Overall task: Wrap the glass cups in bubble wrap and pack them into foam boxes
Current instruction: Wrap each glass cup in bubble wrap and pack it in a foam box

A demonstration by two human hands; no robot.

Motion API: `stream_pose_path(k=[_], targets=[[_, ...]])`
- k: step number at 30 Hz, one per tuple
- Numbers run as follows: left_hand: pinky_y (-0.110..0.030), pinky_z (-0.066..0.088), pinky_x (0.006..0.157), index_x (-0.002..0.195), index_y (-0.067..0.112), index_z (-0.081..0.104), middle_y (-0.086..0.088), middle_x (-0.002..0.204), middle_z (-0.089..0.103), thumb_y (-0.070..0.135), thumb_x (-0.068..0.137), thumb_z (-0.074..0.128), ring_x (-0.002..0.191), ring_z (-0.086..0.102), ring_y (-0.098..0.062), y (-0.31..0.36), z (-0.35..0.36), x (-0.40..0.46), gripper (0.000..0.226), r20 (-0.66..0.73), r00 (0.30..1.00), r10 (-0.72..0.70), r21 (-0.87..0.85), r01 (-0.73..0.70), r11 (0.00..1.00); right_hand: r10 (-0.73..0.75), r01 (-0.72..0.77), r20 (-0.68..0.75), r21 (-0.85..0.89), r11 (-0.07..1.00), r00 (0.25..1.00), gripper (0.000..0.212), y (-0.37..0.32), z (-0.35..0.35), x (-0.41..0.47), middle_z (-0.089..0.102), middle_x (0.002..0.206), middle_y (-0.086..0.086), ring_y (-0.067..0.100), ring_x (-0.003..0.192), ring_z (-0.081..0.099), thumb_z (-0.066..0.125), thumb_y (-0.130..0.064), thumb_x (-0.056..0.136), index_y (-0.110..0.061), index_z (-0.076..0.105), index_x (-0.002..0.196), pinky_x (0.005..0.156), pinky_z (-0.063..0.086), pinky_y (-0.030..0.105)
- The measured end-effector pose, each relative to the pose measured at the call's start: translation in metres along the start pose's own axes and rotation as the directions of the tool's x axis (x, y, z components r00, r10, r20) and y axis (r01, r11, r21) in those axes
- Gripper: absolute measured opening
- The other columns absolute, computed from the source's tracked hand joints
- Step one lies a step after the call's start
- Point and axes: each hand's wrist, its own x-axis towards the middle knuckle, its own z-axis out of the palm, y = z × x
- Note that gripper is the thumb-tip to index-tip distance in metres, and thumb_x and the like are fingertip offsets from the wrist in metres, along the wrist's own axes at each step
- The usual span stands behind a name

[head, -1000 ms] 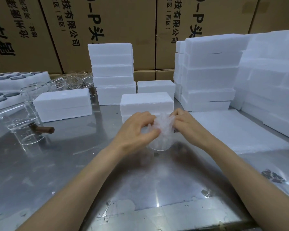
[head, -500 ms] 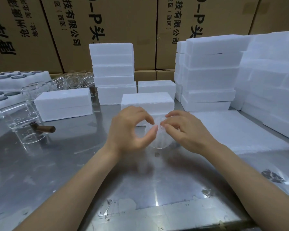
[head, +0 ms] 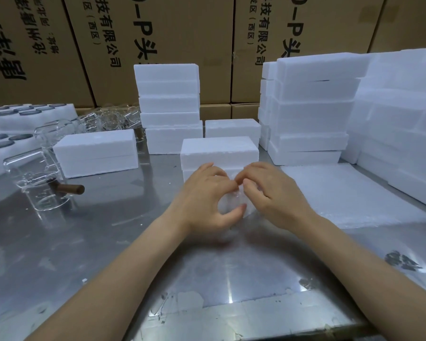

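Note:
A glass cup wrapped in bubble wrap stands on the steel table, mostly hidden between my hands. My left hand curls round its left side, thumb below and fingers over the top. My right hand pinches the wrap at the top right of the cup. A closed white foam box lies just behind the cup. A flat sheet of bubble wrap lies to the right. Bare glass cups, one with a wooden handle, stand at the left.
Stacks of white foam boxes rise behind centre and at the right, with one single box left of centre. Foam trays with round holes sit far left. Cardboard cartons form the back wall. The table edge is near me.
Both hands have closed in over the top of the cup, folding the loose bubble wrap down. The fingertips now meet above the cup.

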Motion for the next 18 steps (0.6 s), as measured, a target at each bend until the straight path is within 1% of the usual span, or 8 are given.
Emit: stream_pose_path(k=[2, 5, 7, 9, 12, 14, 16, 18], targets=[[-0.034, 0.042, 0.087, 0.086, 0.01, 0.067, 0.002, 0.081, 0.065, 0.04, 0.079, 0.053, 0.085, 0.057, -0.02, -0.002, -0.001, 0.0, 0.034, -0.102, 0.994, -0.03, -0.065, 0.023, 0.998, -0.008, 0.009, 0.014, -0.043, 0.999, 1.0, 0.04, 0.0, 0.001, 0.0, 0.066, 0.102, -0.011, 0.005, 0.115, 0.044, 0.031, -0.029, 0.087, -0.022, 0.069, 0.1, 0.089, 0.031, 0.013], [-0.036, 0.034, 0.105, 0.093, 0.013, 0.06, 0.008, 0.088, 0.061, 0.043, 0.078, 0.05, 0.091, 0.055, -0.013, -0.004, 0.002, 0.001, 0.035, -0.085, 0.993, -0.084, -0.077, 0.078, 0.994, -0.005, 0.022, 0.111, -0.155, 0.988, 0.994, 0.04, -0.002, 0.003, 0.0, 0.066, 0.109, -0.009, 0.01, 0.126, 0.039, 0.031, -0.027, 0.095, -0.02, 0.069, 0.103, 0.104, 0.027, 0.026], [-0.033, 0.019, 0.115, 0.096, 0.016, 0.053, 0.012, 0.088, 0.057, 0.047, 0.076, 0.046, 0.092, 0.052, -0.006, -0.005, 0.005, 0.002, 0.037, -0.016, 0.995, -0.096, -0.069, 0.094, 0.993, -0.02, 0.055, 0.145, -0.242, 0.969, 0.989, 0.042, -0.004, 0.004, 0.001, 0.067, 0.098, -0.008, 0.012, 0.123, 0.042, 0.028, -0.029, 0.095, -0.019, 0.068, 0.086, 0.103, 0.025, 0.026], [-0.03, 0.012, 0.116, 0.095, 0.019, 0.046, 0.012, 0.085, 0.058, 0.049, 0.074, 0.043, 0.088, 0.052, -0.007, -0.005, 0.007, 0.003, 0.037, 0.036, 0.995, -0.092, -0.047, 0.094, 0.994, -0.021, 0.064, 0.154, -0.277, 0.959, 0.988, 0.044, -0.006, 0.005, 0.003, 0.063, 0.085, -0.01, 0.011, 0.117, 0.044, 0.029, -0.029, 0.097, -0.019, 0.065, 0.073, 0.098, 0.024, 0.024], [-0.032, 0.012, 0.116, 0.093, 0.02, 0.041, 0.01, 0.079, 0.056, 0.05, 0.073, 0.037, 0.079, 0.051, -0.009, -0.005, 0.01, 0.005, 0.037, 0.059, 0.995, -0.079, -0.033, 0.081, 0.996, -0.01, 0.054, 0.153, -0.282, 0.958, 0.988, 0.046, -0.008, 0.005, 0.006, 0.065, 0.086, -0.009, 0.01, 0.116, 0.043, 0.031, -0.029, 0.099, -0.017, 0.068, 0.075, 0.093, 0.021, 0.022], [-0.033, 0.015, 0.116, 0.098, 0.019, 0.044, 0.011, 0.082, 0.056, 0.05, 0.072, 0.037, 0.084, 0.053, -0.01, -0.007, 0.012, 0.004, 0.041, 0.04, 0.996, -0.074, -0.063, 0.077, 0.995, -0.039, 0.08, 0.145, -0.284, 0.955, 0.989, 0.044, -0.007, 0.006, 0.005, 0.065, 0.086, -0.008, 0.012, 0.115, 0.045, 0.031, -0.031, 0.099, -0.017, 0.066, 0.075, 0.094, 0.023, 0.022], [-0.033, 0.028, 0.108, 0.107, 0.017, 0.049, 0.011, 0.09, 0.057, 0.047, 0.073, 0.04, 0.092, 0.054, -0.013, -0.01, 0.01, 0.001, 0.046, -0.028, 0.995, -0.094, -0.188, 0.087, 0.978, -0.061, 0.071, 0.059, -0.197, 0.978, 0.996, 0.043, -0.003, 0.006, 0.004, 0.064, 0.087, -0.008, 0.01, 0.112, 0.047, 0.03, -0.036, 0.094, -0.018, 0.067, 0.08, 0.092, 0.028, 0.021], [-0.03, 0.039, 0.093, 0.108, 0.016, 0.051, 0.008, 0.096, 0.057, 0.039, 0.073, 0.044, 0.097, 0.055, -0.017, -0.016, 0.004, 0.002, 0.043, -0.191, 0.96, -0.204, -0.393, 0.115, 0.912, 0.029, -0.018, -0.153, 0.073, 0.997, 0.988, 0.042, 0.002, -0.001, 0.003, 0.063, 0.089, -0.015, 0.001, 0.104, 0.047, 0.031, -0.041, 0.089, -0.022, 0.069, 0.086, 0.086, 0.032, 0.013]])
